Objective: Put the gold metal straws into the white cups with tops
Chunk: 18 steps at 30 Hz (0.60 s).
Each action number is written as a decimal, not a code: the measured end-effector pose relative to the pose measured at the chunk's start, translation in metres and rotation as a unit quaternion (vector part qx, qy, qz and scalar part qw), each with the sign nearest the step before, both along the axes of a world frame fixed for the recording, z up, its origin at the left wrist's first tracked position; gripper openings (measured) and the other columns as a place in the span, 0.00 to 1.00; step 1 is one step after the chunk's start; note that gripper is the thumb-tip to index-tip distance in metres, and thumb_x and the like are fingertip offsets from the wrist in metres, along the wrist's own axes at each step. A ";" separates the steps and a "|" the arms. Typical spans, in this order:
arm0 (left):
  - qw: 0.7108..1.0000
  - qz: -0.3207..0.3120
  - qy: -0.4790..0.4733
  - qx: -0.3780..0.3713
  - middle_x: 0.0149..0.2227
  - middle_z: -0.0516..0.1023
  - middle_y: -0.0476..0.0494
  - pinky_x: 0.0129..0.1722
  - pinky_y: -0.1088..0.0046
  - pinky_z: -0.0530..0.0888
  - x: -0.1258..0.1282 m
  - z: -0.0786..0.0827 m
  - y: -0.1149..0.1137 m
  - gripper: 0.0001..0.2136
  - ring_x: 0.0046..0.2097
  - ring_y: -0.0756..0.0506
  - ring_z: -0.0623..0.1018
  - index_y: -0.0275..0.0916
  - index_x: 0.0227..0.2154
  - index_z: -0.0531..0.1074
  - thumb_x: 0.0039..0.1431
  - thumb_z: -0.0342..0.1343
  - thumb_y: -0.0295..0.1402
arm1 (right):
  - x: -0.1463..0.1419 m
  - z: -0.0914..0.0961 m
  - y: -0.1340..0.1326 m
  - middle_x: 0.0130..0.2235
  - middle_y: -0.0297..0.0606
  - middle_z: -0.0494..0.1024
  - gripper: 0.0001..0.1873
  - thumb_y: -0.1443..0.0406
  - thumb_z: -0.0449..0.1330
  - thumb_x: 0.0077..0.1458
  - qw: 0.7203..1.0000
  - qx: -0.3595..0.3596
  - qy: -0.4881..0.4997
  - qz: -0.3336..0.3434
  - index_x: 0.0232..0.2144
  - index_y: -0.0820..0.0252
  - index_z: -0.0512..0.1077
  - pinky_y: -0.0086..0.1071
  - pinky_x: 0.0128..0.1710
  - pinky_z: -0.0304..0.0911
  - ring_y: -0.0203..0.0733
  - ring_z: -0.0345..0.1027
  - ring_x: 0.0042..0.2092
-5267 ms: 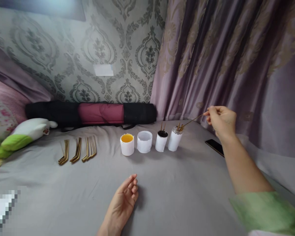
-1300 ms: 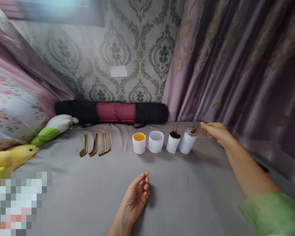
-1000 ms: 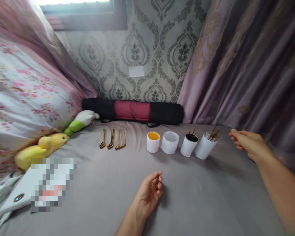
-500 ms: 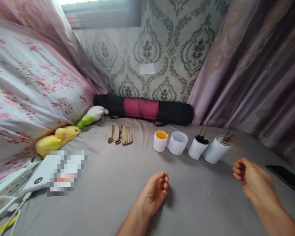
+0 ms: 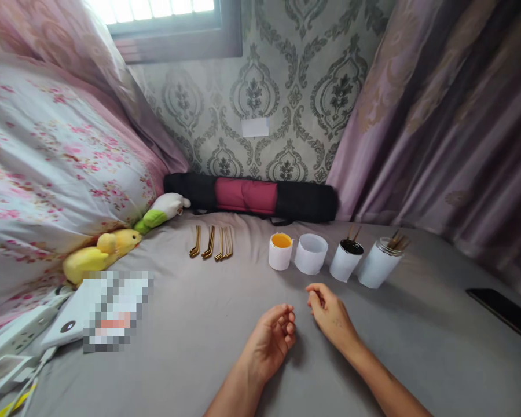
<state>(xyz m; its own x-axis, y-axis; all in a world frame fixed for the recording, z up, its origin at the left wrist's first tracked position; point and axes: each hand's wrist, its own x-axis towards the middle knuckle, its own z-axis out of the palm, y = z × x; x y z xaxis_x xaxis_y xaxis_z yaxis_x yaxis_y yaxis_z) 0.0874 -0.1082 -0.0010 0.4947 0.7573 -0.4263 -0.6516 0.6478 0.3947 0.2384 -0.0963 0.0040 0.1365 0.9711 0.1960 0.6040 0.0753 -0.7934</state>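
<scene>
My left hand (image 5: 272,339) lies on its side on the grey sheet (image 5: 178,359), palm turned inward, fingers loosely curled and apart from the palm. It is empty. Just to its right hovers my right hand (image 5: 327,313), knuckles up, its fingers bent and loose with nothing visible in them. Beyond both hands stand a white-wrapped cup with a yellow inside (image 5: 280,258), a wider whitish tub (image 5: 311,260), a white-wrapped can with a dark top (image 5: 344,266) and sticks in it, and a wrapped glass jar (image 5: 377,269) holding several thin brown sticks. Neither hand touches these containers.
Several bent gold metal pieces (image 5: 211,243) lie in small groups at the back left. Behind stretches a black and red bag (image 5: 247,196). Plush toys (image 5: 117,243), a white box (image 5: 65,324) and a power strip (image 5: 21,330) are left; a dark phone (image 5: 501,310) lies right.
My right hand has swung left from beside the jar to near my left hand. The left hand stays in place. The view has tilted up slightly.
</scene>
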 end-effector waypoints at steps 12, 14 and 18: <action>0.996 0.036 0.084 0.024 0.23 0.68 0.50 0.19 0.83 0.62 -0.014 0.004 0.023 0.07 0.21 0.57 0.66 0.32 0.29 0.67 0.46 0.56 0.28 | -0.005 -0.027 0.011 0.22 0.36 0.71 0.18 0.55 0.44 0.52 1.000 0.004 0.013 -0.022 0.28 0.60 0.68 0.26 0.24 0.55 0.36 0.63 0.23; 0.991 0.037 0.125 0.033 0.23 0.67 0.50 0.19 0.83 0.62 -0.019 0.006 0.030 0.07 0.21 0.58 0.66 0.32 0.29 0.67 0.46 0.55 0.28 | -0.005 -0.028 0.011 0.22 0.35 0.71 0.18 0.56 0.45 0.52 1.000 0.004 0.014 -0.022 0.28 0.60 0.68 0.26 0.23 0.55 0.36 0.63 0.23; 0.963 0.053 0.252 0.084 0.23 0.66 0.49 0.19 0.83 0.63 -0.033 0.007 0.049 0.06 0.20 0.58 0.65 0.32 0.28 0.66 0.46 0.53 0.28 | -0.005 -0.028 0.010 0.21 0.34 0.71 0.16 0.56 0.45 0.52 1.000 -0.008 0.008 -0.026 0.28 0.59 0.68 0.26 0.23 0.54 0.35 0.62 0.22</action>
<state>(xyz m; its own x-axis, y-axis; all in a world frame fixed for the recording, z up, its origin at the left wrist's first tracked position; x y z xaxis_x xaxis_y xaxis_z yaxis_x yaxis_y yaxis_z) 0.0543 -0.0588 0.0064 0.1744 0.8716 -0.4582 -0.4091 0.4874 0.7714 0.2330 -0.0863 -0.0240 0.1895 0.9655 0.1788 0.5945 0.0321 -0.8035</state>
